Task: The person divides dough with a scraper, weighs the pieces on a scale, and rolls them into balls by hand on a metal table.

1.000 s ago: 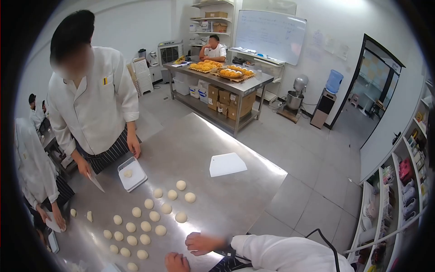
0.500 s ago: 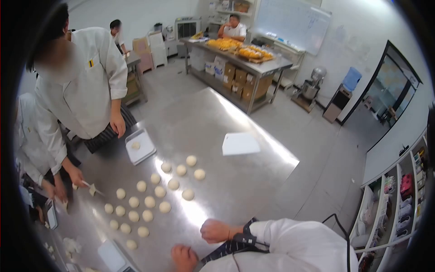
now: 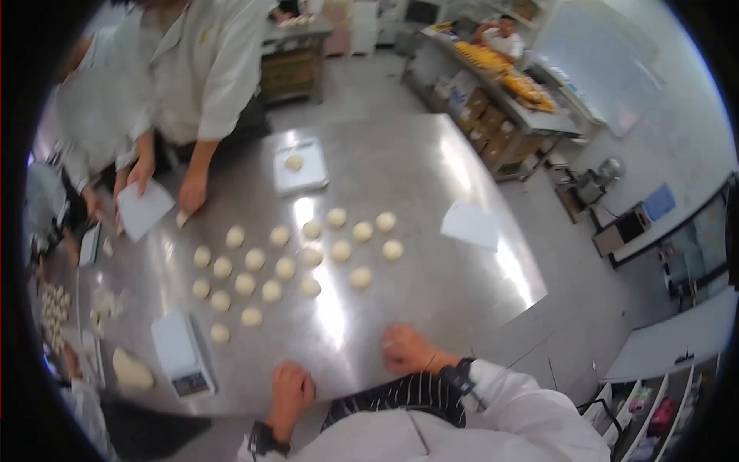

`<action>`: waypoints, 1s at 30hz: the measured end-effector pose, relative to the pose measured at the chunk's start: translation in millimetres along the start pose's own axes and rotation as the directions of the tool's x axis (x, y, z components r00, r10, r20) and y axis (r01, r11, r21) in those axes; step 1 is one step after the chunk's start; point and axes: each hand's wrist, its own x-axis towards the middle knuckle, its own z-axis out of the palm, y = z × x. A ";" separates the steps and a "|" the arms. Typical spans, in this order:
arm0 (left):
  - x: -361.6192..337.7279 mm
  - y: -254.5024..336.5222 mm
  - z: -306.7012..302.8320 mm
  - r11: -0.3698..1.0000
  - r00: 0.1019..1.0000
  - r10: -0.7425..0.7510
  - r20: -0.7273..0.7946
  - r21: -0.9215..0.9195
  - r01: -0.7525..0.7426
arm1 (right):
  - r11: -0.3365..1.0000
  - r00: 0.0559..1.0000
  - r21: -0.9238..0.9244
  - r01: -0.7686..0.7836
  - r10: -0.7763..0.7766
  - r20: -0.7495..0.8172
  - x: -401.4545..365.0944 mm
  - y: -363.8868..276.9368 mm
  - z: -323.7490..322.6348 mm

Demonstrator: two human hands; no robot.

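My left hand (image 3: 292, 389) rests curled at the near edge of a steel table (image 3: 454, 308). To its right, my right hand (image 3: 405, 349) lies on the tabletop with its fingers folded in. Nothing shows in either hand. Beyond them, several round dough balls (image 3: 272, 290) sit in loose rows on the steel. Left of my left hand stands a white digital scale (image 3: 178, 350), and beside that lies a larger pale dough piece (image 3: 132, 369).
Across the table, a person in white holds a white sheet-like scraper (image 3: 145, 209), with a small dough piece (image 3: 182, 219) at the other hand. A second scale (image 3: 300, 173) carries one dough ball. A white board (image 3: 471, 225) lies at right. Behind is another table (image 3: 539, 122) with orange-yellow goods.
My view has swung left and down, so both of my hands show more fully. The person across has leaned in over the table and now holds the white sheet-like scraper.
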 end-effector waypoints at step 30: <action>41.4 28.5 -17.6 0.980 0.969 -0.080 0.232 0.195 0.034 | 0.996 1.000 -0.085 -0.027 0.028 0.008 21.6 -16.5 48.0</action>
